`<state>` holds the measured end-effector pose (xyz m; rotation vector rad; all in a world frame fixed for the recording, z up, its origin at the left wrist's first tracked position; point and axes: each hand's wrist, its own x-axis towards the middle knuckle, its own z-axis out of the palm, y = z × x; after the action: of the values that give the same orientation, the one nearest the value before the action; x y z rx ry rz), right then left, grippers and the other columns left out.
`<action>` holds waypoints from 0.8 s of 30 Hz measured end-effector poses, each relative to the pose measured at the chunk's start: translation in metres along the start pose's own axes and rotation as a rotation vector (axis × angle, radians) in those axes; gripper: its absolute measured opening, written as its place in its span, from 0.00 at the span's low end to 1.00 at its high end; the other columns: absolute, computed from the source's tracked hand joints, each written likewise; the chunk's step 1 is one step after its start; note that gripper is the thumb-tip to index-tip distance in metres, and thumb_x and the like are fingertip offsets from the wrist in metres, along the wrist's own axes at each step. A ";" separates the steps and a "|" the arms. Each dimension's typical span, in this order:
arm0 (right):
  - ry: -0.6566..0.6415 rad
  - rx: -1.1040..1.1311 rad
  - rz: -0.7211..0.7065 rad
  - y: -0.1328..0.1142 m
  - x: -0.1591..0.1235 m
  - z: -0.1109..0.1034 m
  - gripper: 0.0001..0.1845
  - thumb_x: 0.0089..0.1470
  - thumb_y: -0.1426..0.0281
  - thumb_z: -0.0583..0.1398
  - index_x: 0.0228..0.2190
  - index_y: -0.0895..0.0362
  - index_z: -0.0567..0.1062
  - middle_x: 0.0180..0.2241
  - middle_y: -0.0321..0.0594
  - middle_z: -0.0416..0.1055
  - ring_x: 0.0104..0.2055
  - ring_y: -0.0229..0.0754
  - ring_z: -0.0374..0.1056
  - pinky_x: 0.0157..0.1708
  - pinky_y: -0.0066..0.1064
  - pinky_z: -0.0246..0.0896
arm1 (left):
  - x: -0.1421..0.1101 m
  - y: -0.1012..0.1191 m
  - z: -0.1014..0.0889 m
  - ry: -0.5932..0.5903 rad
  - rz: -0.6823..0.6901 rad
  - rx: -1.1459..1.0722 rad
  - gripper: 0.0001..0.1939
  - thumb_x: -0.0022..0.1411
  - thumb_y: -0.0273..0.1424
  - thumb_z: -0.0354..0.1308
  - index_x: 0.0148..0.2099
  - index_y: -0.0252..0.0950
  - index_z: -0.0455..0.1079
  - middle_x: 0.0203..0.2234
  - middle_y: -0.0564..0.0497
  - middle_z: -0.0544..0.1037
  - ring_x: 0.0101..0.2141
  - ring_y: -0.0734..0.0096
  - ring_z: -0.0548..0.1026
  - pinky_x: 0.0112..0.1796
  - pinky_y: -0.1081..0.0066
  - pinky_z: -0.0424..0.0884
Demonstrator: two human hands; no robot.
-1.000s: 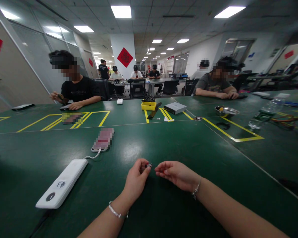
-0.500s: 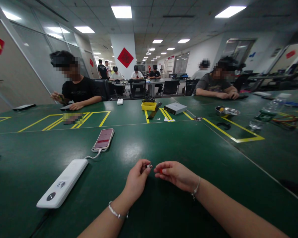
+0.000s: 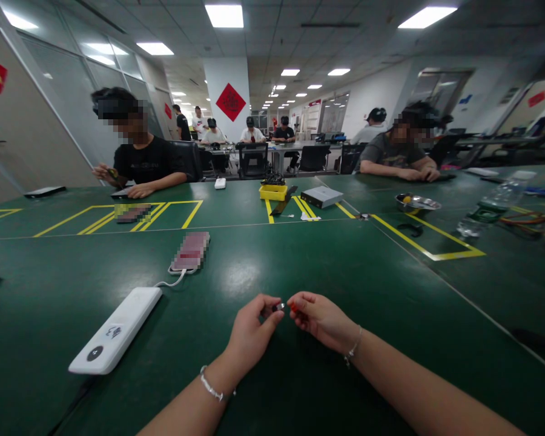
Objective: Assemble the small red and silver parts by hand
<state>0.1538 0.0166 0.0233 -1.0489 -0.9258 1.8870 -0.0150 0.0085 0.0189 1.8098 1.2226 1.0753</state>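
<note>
Between closed fingertips, your left hand [image 3: 253, 324] is pinching a small metallic piece [image 3: 278, 307]; just beside it, your right hand [image 3: 323, 320] is gripping a small red piece [image 3: 295, 307].

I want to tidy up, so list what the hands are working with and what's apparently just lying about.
In use:
- silvery piece, in the left hand
- red piece, in the right hand

Apparently just lying about:
- phone, cabled to the power bank
- yellow tray
- grey box
- bowl
- bottle
</note>
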 end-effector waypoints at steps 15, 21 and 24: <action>0.177 -0.227 -0.236 0.005 -0.001 0.015 0.11 0.38 0.69 0.63 0.29 0.59 0.75 0.29 0.37 0.72 0.33 0.36 0.66 0.38 0.30 0.59 | 0.001 0.001 0.001 -0.001 -0.034 0.085 0.04 0.51 0.30 0.55 0.32 0.38 0.68 0.23 0.56 0.72 0.25 0.74 0.68 0.28 0.74 0.63; 0.204 -0.193 -0.291 0.017 -0.007 0.024 0.18 0.42 0.66 0.60 0.39 0.56 0.73 0.41 0.40 0.69 0.44 0.42 0.63 0.46 0.36 0.56 | -0.001 0.002 0.003 0.035 -0.024 0.090 0.05 0.52 0.31 0.54 0.33 0.38 0.69 0.24 0.55 0.73 0.25 0.74 0.69 0.28 0.74 0.63; 0.175 -0.099 -0.279 0.024 -0.009 0.028 0.22 0.42 0.67 0.60 0.43 0.54 0.71 0.46 0.40 0.65 0.48 0.43 0.61 0.45 0.37 0.58 | -0.002 0.000 0.003 0.074 -0.016 0.110 0.07 0.53 0.33 0.53 0.34 0.38 0.69 0.24 0.55 0.73 0.26 0.73 0.69 0.29 0.73 0.64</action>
<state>0.1253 -0.0083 0.0168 -1.0639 -1.0135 1.5096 -0.0124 0.0060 0.0171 1.8538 1.3612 1.0936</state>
